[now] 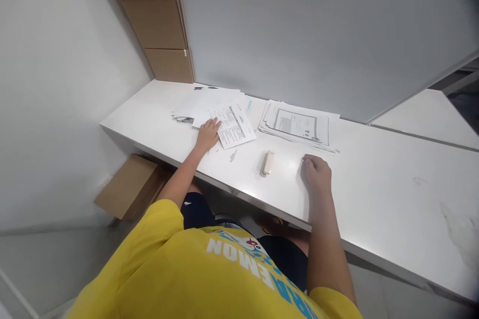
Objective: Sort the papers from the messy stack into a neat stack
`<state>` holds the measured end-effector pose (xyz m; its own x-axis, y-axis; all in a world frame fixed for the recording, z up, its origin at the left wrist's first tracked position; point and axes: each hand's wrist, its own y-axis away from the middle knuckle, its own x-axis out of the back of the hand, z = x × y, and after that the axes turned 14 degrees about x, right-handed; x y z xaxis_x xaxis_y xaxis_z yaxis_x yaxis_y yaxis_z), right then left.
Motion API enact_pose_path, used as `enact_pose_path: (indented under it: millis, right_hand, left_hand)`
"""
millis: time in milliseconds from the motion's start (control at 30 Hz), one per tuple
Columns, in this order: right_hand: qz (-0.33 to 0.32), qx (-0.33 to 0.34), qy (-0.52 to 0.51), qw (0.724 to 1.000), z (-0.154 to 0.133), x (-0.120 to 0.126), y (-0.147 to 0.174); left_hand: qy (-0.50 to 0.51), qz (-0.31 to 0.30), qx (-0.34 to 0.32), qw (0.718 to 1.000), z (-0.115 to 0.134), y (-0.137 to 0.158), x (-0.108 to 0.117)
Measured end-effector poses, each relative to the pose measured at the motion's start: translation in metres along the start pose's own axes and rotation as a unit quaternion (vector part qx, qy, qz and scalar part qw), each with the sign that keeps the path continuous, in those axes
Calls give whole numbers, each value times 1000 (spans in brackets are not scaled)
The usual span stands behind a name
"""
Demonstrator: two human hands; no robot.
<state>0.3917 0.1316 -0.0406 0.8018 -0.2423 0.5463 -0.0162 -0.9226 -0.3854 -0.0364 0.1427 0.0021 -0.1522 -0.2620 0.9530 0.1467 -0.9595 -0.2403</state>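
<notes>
My left hand [208, 134] lies with its fingers stretched out on the left edge of a printed sheet [236, 128]. Under and behind that sheet spreads a loose pile of white papers [209, 102]. To the right, my right hand [317, 172] rests on the white table with its fingers curled in; anything inside them is hidden. Between the two hands a small cream stapler [268, 163] sits on the tabletop, touched by neither. A stack of papers [299, 124], its top sheet printed with a dark frame, lies just beyond my right hand.
The long white table [377, 179] runs along a grey panel [318, 35]. Brown cardboard boxes [160, 22] stand stacked at the table's far left end. Another cardboard box [127, 184] is below the table at the left. Grey marks show on the tabletop near the sheet.
</notes>
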Motion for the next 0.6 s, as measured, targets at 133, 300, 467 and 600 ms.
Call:
enact_pose_path:
  millis: [133, 300, 467, 600]
  right_hand:
    - [-8, -4, -4, 1000, -7, 3, 2]
    - [-11, -11, -13, 1000, -14, 4, 2]
    - [82, 34, 16, 996, -44, 13, 20]
    - [26, -23, -90, 995, -108, 1, 94]
  left_hand:
    - [22, 42, -50, 998, 2, 10, 4]
    - [43, 134, -93, 986, 7, 61, 11]
    - [55, 196, -119, 972, 7, 143, 23]
    - [56, 187, -122, 973, -3, 192, 30]
